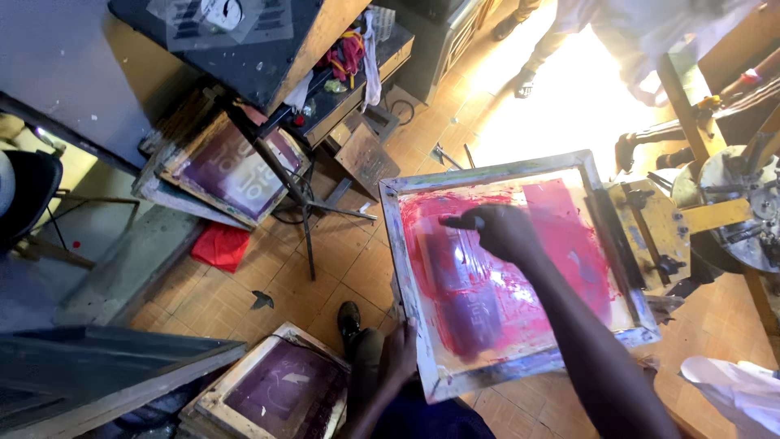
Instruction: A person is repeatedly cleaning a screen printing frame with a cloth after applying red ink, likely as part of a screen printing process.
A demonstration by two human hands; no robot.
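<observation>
Your left hand (pixel 400 351) curls its fingers over the near edge of the printing screen (pixel 513 270), steadying the tilted frame above your knee. Your right hand (pixel 501 230) is closed around a squeegee (pixel 457 221), pressing it on the mesh near the far left corner. Red ink (pixel 573 244) already covers most of the mesh, though the dark design patch in the middle is only thinly coated, so spreading looks partly done. Beside your shoe lies a second screen (pixel 280 389) on the tiled floor (pixel 325 268); further off another screen (pixel 231 171) leans under the table (pixel 268 57)
</observation>
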